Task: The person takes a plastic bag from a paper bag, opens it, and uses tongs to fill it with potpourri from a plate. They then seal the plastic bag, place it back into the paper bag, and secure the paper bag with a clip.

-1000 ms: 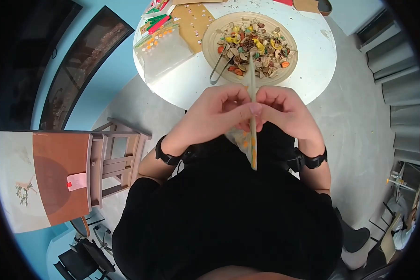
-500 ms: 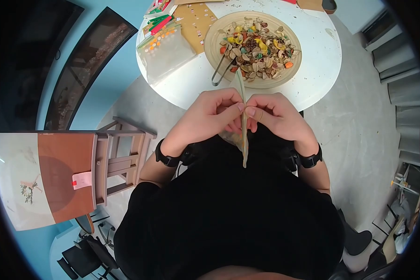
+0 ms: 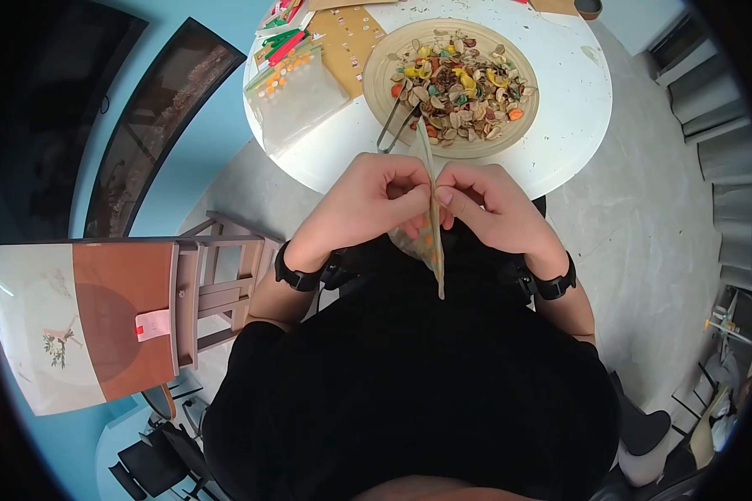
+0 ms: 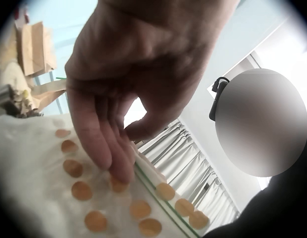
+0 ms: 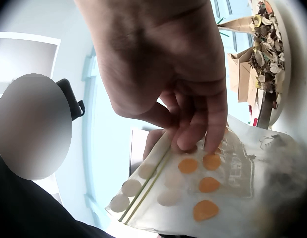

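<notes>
Between both hands a clear zip bag (image 3: 437, 269) with orange dots stands edge-on in the head view, in front of the torso. My left hand (image 3: 368, 200) pinches its zip edge between thumb and fingers. Right beside it, my right hand (image 3: 497, 210) pinches the same edge from the other side, thumb and fingertips near the left hand's. In the right wrist view the green zip line (image 5: 146, 191) runs past the fingertips, and a blurred dark mass (image 5: 287, 173) shows low in the bag. The left wrist view shows the dotted bag wall (image 4: 39, 173) below the fingers.
Beyond the hands a round white table (image 3: 560, 159) carries a beige plate (image 3: 378, 71) of dried petals and pods (image 3: 468, 83). Metal tongs (image 3: 386, 134) lean on its rim. Left of it lie another dotted zip bag (image 3: 305, 96), a brown patterned sheet (image 3: 342, 42) and coloured clips (image 3: 282, 46).
Both hands and the bag have shifted a little to the left, mostly in the first half second. The pinching fingers stay on the zip edge throughout.
</notes>
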